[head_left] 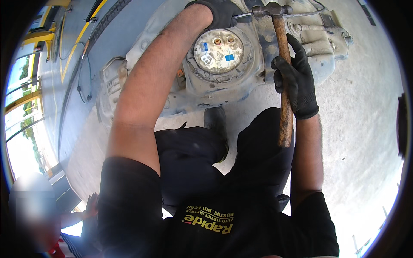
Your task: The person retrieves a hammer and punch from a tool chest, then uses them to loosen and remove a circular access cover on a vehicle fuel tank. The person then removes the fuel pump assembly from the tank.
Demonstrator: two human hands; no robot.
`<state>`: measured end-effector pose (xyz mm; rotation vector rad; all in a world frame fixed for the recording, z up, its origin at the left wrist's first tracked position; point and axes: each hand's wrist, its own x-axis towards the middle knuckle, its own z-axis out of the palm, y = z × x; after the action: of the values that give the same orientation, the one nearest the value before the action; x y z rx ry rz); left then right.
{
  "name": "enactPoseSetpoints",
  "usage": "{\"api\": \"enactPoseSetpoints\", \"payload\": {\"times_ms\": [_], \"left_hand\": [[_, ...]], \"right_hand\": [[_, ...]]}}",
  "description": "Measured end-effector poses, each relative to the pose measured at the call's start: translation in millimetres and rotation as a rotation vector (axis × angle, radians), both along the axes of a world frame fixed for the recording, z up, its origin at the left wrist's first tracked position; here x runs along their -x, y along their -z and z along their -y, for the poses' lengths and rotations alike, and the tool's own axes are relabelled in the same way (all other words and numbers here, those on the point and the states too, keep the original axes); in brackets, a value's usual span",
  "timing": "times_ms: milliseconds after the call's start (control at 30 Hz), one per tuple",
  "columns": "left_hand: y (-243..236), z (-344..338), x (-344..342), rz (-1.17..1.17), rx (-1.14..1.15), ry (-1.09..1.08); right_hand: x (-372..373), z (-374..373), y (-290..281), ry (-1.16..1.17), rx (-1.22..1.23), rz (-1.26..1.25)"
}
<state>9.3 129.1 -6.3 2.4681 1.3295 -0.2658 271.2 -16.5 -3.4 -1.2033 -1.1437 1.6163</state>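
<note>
One dusty tank (202,97) lies on the floor (352,129), its contents hidden, before a worker's dark shirt (258,223) carrying yellow lettering (211,219). One wooden-handled hammer (282,56) is wrapped firmly in the gloved right hand (297,77); the gloved left hand (221,15) closes around one metal shank (243,16) near the hammer's head. Two blue patches (229,57) dot the tank's round plate (218,50).

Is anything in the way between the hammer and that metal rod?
Nothing visible: in the picture, the hammer head is right beside the metal rod in the left hand. I can't tell whether they touch.
</note>
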Motion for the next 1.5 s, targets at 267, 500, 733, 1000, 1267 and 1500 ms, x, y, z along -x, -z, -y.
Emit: {"api": "enactPoseSetpoints", "payload": {"times_ms": [267, 500, 733, 1000, 1267, 1500], "left_hand": [[1, 4, 0, 0.003, -0.047, 0.053], [4, 3, 0, 0.034, -0.035, 0.047], [0, 7, 3, -0.004, -0.006, 0.019], [-2, 11, 5, 0.027, -0.056, 0.085], [3, 5, 2, -0.045, 0.021, 0.042], [9, 6, 6, -0.004, -0.051, 0.079]], "right_hand": [[4, -2, 8, -0.007, 0.016, 0.008], [3, -10, 17, 0.327, -0.098, -0.099], [5, -1, 20, 0.188, -0.163, -0.187], [10, 13, 31, 0.098, 0.006, -0.151], [3, 15, 31, 0.002, -0.037, -0.052], [7, 0, 27, 0.454, -0.137, -0.038]]}}
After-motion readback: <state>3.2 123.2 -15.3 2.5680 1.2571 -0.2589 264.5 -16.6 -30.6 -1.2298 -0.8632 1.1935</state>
